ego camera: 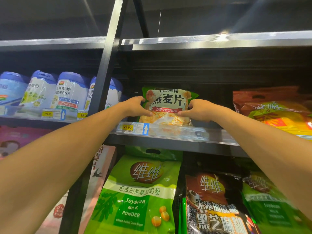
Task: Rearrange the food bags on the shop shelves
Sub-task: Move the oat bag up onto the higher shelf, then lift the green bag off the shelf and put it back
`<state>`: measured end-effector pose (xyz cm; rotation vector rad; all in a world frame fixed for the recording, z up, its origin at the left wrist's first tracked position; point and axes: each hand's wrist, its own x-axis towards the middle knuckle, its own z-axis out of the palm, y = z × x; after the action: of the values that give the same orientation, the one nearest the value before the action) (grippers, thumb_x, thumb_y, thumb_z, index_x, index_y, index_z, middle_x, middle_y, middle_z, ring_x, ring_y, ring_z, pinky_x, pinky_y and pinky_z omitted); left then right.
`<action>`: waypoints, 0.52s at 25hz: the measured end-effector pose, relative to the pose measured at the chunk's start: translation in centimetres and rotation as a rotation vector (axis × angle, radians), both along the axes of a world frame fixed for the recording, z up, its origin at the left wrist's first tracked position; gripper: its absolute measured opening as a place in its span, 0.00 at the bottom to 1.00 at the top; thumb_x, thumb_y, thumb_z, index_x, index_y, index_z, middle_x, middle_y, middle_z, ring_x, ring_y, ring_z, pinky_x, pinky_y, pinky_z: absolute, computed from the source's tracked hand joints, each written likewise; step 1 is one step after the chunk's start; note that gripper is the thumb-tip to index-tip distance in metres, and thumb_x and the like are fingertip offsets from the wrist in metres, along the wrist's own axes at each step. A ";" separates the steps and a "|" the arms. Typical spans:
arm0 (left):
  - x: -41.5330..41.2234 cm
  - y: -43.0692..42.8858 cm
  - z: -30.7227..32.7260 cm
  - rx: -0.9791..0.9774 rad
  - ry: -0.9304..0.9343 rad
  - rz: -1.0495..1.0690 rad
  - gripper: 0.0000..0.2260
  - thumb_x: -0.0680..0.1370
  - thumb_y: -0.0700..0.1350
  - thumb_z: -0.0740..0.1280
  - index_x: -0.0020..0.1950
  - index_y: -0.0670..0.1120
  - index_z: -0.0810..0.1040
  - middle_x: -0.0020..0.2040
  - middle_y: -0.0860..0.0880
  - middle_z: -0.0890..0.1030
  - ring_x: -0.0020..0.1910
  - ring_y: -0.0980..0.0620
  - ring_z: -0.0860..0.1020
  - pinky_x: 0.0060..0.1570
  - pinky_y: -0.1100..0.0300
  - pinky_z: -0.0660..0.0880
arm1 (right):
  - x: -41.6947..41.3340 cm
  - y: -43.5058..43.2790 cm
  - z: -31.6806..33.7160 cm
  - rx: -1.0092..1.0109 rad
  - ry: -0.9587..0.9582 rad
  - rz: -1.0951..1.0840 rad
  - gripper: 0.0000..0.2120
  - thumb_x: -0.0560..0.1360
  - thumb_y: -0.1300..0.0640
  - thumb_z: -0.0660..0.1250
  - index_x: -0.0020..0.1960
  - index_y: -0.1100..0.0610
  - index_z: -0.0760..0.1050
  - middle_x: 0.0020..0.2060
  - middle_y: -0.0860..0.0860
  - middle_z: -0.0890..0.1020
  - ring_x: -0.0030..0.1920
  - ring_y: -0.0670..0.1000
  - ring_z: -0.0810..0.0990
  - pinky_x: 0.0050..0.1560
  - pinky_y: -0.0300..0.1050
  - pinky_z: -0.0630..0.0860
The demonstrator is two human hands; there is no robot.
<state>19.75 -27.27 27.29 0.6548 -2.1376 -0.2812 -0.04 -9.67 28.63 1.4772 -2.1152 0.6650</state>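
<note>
While the 2 hands reach up to the shelf, the green oat bag (170,100) stands upright just above and to the right of the 22.90 price tag (127,127). The left hand (135,107) grips the bag's left edge, its fingers curled around the edge and its thumb on the front. The right hand (200,110) grips the right edge in the same way.

The bag is directly between the hands, and its long axis runs up and down. Both hands seem equally near, so I judge that the next move needs both together. Far to the right of the tag lies a brown and yellow bag (270,108), well apart from the oat bag. Left of the tag stand blue-lidded tins (70,92).
</note>
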 end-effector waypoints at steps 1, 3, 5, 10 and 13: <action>0.5 0.6 -0.2 -0.078 0.029 -0.006 0.34 0.77 0.51 0.75 0.79 0.46 0.65 0.77 0.45 0.70 0.74 0.44 0.71 0.69 0.51 0.70 | 0.3 0.6 -0.3 -0.024 0.096 -0.018 0.28 0.73 0.28 0.64 0.57 0.51 0.76 0.57 0.52 0.82 0.53 0.52 0.80 0.53 0.50 0.80; 1.6 1.9 -0.8 -0.251 0.060 -0.006 0.32 0.78 0.55 0.74 0.78 0.48 0.67 0.76 0.47 0.72 0.73 0.47 0.72 0.64 0.56 0.70 | 0.8 1.9 -1.3 -0.101 0.259 -0.059 0.38 0.72 0.22 0.56 0.66 0.51 0.76 0.63 0.53 0.79 0.59 0.55 0.78 0.58 0.57 0.79; 3.0 3.2 -1.9 -0.409 0.062 0.004 0.32 0.77 0.58 0.73 0.78 0.50 0.68 0.75 0.48 0.73 0.72 0.48 0.72 0.66 0.55 0.71 | 1.6 3.5 -2.5 -0.187 0.389 -0.069 0.38 0.76 0.24 0.53 0.73 0.50 0.72 0.69 0.53 0.75 0.67 0.58 0.73 0.61 0.62 0.75; 6.7 6.3 -5.9 -0.679 0.013 0.075 0.35 0.76 0.64 0.71 0.79 0.51 0.67 0.78 0.50 0.71 0.78 0.47 0.66 0.74 0.43 0.69 | 3.3 7.3 -6.2 -0.280 0.514 -0.103 0.35 0.79 0.29 0.52 0.77 0.50 0.67 0.77 0.53 0.68 0.77 0.58 0.64 0.72 0.63 0.67; 9.0 8.6 -9.7 -0.682 0.019 0.085 0.35 0.76 0.63 0.71 0.80 0.52 0.66 0.80 0.49 0.68 0.80 0.46 0.63 0.77 0.44 0.64 | 4.5 9.6 -9.5 -0.328 0.526 -0.099 0.33 0.79 0.31 0.54 0.76 0.50 0.68 0.76 0.54 0.70 0.77 0.58 0.65 0.73 0.61 0.67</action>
<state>28.76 -18.72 17.62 0.3328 -2.0015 0.4720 4.48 -0.07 19.15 1.1956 -1.5791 0.4892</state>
